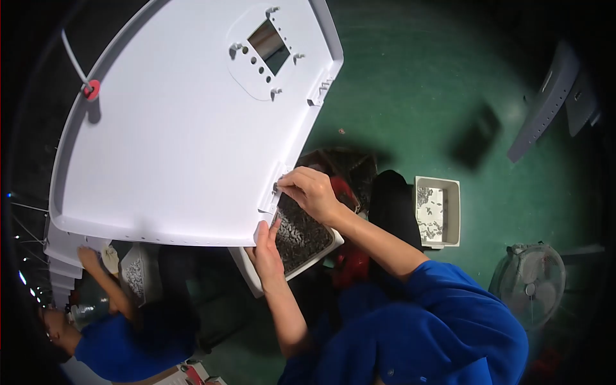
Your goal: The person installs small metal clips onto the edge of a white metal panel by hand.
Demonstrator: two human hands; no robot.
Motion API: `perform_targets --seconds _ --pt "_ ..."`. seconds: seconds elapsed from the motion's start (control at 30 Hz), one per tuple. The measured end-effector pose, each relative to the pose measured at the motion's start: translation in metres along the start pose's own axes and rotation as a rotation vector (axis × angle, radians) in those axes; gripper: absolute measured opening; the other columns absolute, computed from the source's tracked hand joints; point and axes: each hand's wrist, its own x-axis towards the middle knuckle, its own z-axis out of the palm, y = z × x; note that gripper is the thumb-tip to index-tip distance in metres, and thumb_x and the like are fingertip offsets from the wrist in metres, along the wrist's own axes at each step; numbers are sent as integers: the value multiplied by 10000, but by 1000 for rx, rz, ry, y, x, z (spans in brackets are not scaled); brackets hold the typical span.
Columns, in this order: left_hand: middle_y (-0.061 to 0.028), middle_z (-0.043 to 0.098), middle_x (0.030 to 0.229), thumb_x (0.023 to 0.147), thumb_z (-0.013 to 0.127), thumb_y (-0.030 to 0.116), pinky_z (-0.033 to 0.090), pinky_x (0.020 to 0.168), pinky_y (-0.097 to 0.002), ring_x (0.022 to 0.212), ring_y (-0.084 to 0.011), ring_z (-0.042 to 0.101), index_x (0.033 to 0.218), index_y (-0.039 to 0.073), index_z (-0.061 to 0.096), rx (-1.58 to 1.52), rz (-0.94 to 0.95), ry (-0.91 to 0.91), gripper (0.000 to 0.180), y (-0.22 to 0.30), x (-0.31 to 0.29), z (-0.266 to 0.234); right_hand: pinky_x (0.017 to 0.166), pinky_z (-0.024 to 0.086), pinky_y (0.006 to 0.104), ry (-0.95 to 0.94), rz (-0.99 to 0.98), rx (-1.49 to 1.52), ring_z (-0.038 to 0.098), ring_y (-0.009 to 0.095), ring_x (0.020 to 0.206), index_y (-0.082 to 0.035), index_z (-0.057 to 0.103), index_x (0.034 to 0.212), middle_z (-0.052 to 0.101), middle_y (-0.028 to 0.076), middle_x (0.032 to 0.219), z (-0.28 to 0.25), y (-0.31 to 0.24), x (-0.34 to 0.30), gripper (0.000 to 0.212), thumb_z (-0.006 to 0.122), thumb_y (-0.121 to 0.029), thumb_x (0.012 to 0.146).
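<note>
A large white curved panel (160, 141) hangs in front of me, its inner face toward me. My left hand (268, 256) is at its lower right corner, fingers pointing up and gripping the rim. A little above it, my right hand (311, 192) is closed in a pinch at a small bracket (266, 202) on the panel's right edge. Between its fingertips is a small dark metal piece (276, 187), mostly hidden, so its kind is unclear. Below both hands stands a white bin (300, 268) full of small grey metal parts (301, 234).
A cable with a red fitting (92, 90) meets the panel's left edge. On the green floor (398, 90) to the right are a pale bin (452, 215) with scattered parts and a fan (530, 289). Another person (135, 343) in blue works at lower left beside another parts bin (136, 276).
</note>
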Motion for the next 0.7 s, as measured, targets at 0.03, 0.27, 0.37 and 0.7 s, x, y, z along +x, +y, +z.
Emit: perform_targets --seconds 0.03,0.27,0.37,0.7 --pt "-154 492 1245 887 496 53 460 864 -416 1094 -300 536 1286 -2 400 -12 -20 3 414 0 1 -2 597 500 306 5 -25 -35 623 237 690 -19 630 804 634 93 777 1 -2 0 164 714 17 668" --pt "-156 500 1234 879 507 35 487 849 -412 1087 -291 544 1290 1 400 -57 -85 -63 425 -11 1 9 620 501 284 51 -28 -94 631 235 711 -23 635 825 640 113 803 -19 -5 1 192 694 56 660" --pt "-126 532 1158 868 548 67 498 822 -361 1021 -223 558 1225 -20 452 -129 -88 -55 380 -28 -5 28 632 493 246 74 249 -9 614 144 718 6 636 862 642 78 808 -38 -14 -5 133 648 59 741" --pt "-48 609 976 863 591 149 446 746 -235 876 -96 556 1036 -38 594 -52 -60 -178 255 -40 -14 64 631 480 213 215 272 -84 584 98 717 25 621 833 634 59 816 -67 -5 -11 54 646 42 787"
